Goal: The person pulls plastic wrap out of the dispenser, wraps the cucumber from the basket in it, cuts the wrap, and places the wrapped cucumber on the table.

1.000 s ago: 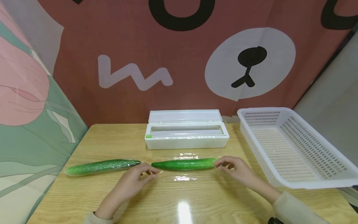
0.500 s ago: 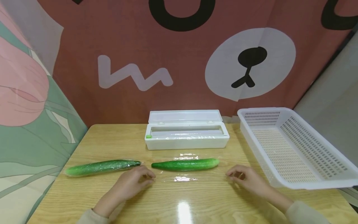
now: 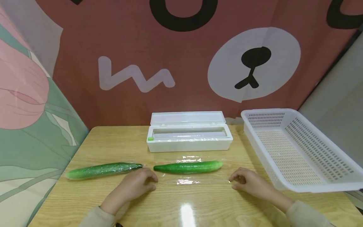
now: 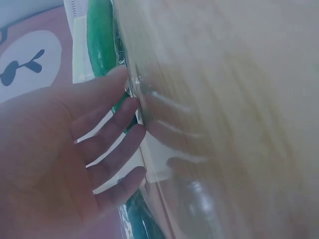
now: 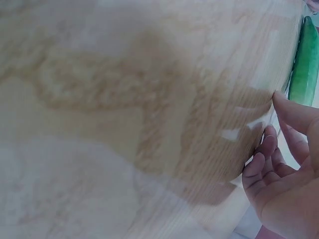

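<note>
head view: left hand (image 3: 135,184) beside smooth, tapering cucumber (image 3: 187,167)

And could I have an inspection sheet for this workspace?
Surface: glossy wooden table.
Job's things: left cucumber, film-wrapped; right cucumber, lying on clear film; white film box, lid open.
Clutter: nothing seen.
Hands: left hand near the cucumbers' facing ends, right hand apart from the right cucumber; neither grips a cucumber.
Cables: nothing seen.
Surroundings: white basket at right; cartoon-print backdrop behind.
</note>
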`<state>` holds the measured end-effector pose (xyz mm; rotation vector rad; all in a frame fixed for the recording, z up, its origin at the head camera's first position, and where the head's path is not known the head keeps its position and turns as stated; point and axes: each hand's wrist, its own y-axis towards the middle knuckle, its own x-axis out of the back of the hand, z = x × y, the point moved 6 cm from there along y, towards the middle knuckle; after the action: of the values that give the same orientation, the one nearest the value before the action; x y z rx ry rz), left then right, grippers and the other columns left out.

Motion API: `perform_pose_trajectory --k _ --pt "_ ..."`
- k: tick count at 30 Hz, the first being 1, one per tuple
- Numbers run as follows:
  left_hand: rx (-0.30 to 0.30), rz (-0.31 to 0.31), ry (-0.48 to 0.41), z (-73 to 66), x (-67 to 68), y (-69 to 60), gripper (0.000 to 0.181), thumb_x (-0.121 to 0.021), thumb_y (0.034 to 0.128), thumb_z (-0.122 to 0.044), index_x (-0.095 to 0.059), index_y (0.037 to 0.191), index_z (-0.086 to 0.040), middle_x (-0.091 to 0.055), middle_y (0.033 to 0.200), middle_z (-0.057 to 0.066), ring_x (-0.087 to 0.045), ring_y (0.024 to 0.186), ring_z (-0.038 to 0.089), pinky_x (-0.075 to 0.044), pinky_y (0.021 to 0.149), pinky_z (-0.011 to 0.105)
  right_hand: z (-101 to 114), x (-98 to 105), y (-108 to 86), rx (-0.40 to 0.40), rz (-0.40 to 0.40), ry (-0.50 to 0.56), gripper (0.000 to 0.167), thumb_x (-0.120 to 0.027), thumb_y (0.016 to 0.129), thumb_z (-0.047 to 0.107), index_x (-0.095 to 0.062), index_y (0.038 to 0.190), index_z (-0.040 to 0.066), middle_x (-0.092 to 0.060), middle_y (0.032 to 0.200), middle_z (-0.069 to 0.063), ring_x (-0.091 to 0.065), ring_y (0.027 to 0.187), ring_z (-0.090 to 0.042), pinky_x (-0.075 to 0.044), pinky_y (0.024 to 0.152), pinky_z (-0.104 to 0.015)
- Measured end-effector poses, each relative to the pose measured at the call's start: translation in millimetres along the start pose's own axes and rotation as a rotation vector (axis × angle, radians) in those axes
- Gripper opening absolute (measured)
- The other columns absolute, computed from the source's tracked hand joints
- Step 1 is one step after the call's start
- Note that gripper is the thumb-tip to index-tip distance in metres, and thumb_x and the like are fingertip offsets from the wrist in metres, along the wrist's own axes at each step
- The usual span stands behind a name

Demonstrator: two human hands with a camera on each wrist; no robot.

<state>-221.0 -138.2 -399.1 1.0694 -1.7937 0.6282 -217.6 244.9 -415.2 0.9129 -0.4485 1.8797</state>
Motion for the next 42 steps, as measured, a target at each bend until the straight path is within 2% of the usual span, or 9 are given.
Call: perform_pose_trajectory --k 8,15,22,26,32,38,42 --pt "-0.028 -0.022 0.069 -3.6 0.5 5.4 0.01 -0.081 0.0806 -0.018 -0.074 0.083 -0.024 -0.064 0.085 -0.015 -0.06 0.084 0.009 -0.053 0.073 0.034 0 -2 3.0 -0.033 0.013 -0.021 0.005 -0.075 0.088 0.015 -0.07 0.09 0.015 -0.058 0.083 0.01 -0.049 0.072 -0.001 -0.046 0.06 -0.022" --pt "-0.011 -0.017 0.062 -1.5 1.0 6.2 0.011 -0.08 0.0823 -0.019 -0.072 0.082 -0.026 -0.063 0.084 -0.018 -0.059 0.082 0.007 -0.052 0.073 0.034 0 -1 4.1 -0.044 0.006 -0.043 0.006 -0.073 0.089 0.011 -0.069 0.088 0.015 -0.057 0.082 0.01 -0.05 0.072 -0.001 -0.047 0.061 -0.022" --pt "0.004 -0.018 0.049 3.3 -0.1 5.2 0.009 -0.078 0.0846 -0.02 -0.071 0.084 -0.026 -0.064 0.084 -0.019 -0.061 0.083 0.005 -0.052 0.073 0.034 1 3 3.9 -0.075 0.017 -0.011 0.005 -0.07 0.091 0.013 -0.066 0.089 0.011 -0.061 0.085 0.008 -0.055 0.078 -0.004 -0.051 0.068 -0.024" --pt "0.016 -0.02 0.04 4.8 1.6 4.9 0.009 -0.077 0.0861 -0.021 -0.071 0.085 -0.027 -0.063 0.083 -0.021 -0.061 0.081 0.002 -0.052 0.074 0.033 0 7 5.8 -0.094 -0.003 0.006 0.004 -0.068 0.092 0.011 -0.065 0.09 0.009 -0.061 0.085 0.006 -0.055 0.077 -0.004 -0.051 0.068 -0.024" --pt "0.061 -0.057 0.012 6.8 7.9 6.4 0.011 -0.076 0.0883 -0.023 -0.068 0.084 -0.029 -0.06 0.079 -0.023 -0.057 0.074 -0.002 -0.05 0.067 0.028 2 14 10.0 -0.109 -0.05 0.043 0.006 -0.066 0.094 0.009 -0.063 0.091 0.005 -0.06 0.084 0.0 -0.052 0.07 -0.007 -0.049 0.06 -0.023" --pt "0.136 -0.12 -0.037 7.6 14.5 11.5 0.01 -0.076 0.089 -0.021 -0.069 0.086 -0.028 -0.063 0.079 -0.019 -0.058 0.074 0.001 -0.049 0.064 0.029 2 20 15.2 -0.139 -0.115 0.042 0.005 -0.064 0.096 0.009 -0.063 0.096 0.004 -0.059 0.081 -0.003 -0.05 0.066 -0.009 -0.045 0.052 -0.024" --pt "0.182 -0.155 -0.071 7.0 17.2 16.2 0.009 -0.075 0.0892 -0.018 -0.07 0.088 -0.025 -0.065 0.081 -0.015 -0.059 0.074 0.004 -0.05 0.065 0.031 1 21 19.8 -0.163 -0.145 0.056 0.008 -0.062 0.098 0.011 -0.062 0.099 0.003 -0.06 0.082 -0.004 -0.051 0.067 -0.012 -0.045 0.052 -0.025"
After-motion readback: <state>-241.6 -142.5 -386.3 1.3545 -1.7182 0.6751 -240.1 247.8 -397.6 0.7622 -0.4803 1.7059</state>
